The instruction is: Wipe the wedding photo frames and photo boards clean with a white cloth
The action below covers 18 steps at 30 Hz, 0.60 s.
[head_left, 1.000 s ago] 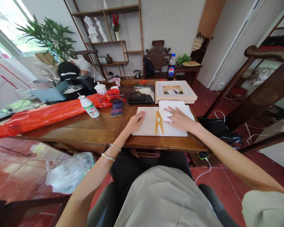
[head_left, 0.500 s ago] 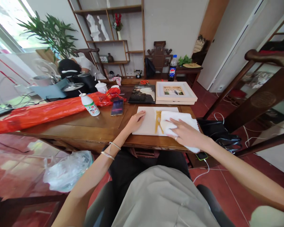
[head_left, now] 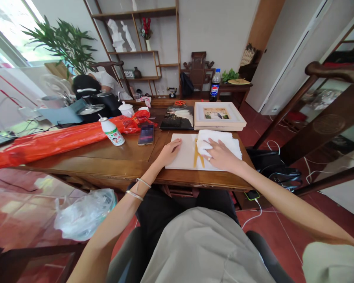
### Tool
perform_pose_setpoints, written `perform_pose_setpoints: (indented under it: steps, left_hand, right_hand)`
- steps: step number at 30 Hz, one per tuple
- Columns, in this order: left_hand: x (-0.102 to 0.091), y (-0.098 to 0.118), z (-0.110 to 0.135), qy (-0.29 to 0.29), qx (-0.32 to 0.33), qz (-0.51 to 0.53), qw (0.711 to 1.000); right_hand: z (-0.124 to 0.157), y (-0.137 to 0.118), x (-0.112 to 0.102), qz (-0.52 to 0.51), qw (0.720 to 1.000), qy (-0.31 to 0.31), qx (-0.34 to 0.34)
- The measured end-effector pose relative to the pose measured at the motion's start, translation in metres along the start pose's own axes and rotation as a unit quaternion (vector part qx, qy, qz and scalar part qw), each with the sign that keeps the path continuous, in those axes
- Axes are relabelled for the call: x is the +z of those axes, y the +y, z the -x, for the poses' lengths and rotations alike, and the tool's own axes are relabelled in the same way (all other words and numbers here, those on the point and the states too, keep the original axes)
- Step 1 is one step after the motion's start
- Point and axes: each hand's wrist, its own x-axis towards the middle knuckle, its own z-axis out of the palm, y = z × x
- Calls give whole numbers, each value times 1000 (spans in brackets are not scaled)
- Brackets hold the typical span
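Note:
A white flat board (head_left: 183, 155) with a gold strut (head_left: 196, 156) lies on the wooden table (head_left: 112, 161) in front of me. My left hand (head_left: 170, 151) rests on the board's left edge, fingers loosely curled and flat on it. My right hand (head_left: 218, 155) presses a bunched white cloth (head_left: 221, 139) onto the board's right half, fingers closed over the cloth. The cloth hides the board's right part.
Behind the board lie a white picture frame (head_left: 218, 114) and a dark photo print (head_left: 177, 117). A phone (head_left: 146, 134), a small white bottle (head_left: 112, 132) and a long red plastic roll (head_left: 53, 142) lie to the left. A plastic bag (head_left: 84, 214) sits on the floor. Another person sits far left.
My right hand slid the cloth toward me and to the right off the table edge, then back up onto the board. My left hand stayed in place.

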Motion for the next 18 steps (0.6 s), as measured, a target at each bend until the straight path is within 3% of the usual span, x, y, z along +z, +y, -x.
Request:
perform_pose_setpoints:
  steps: [4, 7, 18]
  left_hand:
    - [0, 0, 0, 1, 1, -1, 1000]
    - [1, 0, 0, 2, 2, -3, 1000]
    - [0, -2, 0, -2, 4, -8, 1000]
  right_hand:
    - [37, -29, -9, -5, 999, -5, -50]
    - [41, -33, -10, -16, 997, 5, -70]
    - [-44, -1, 0, 16, 999, 15, -38]
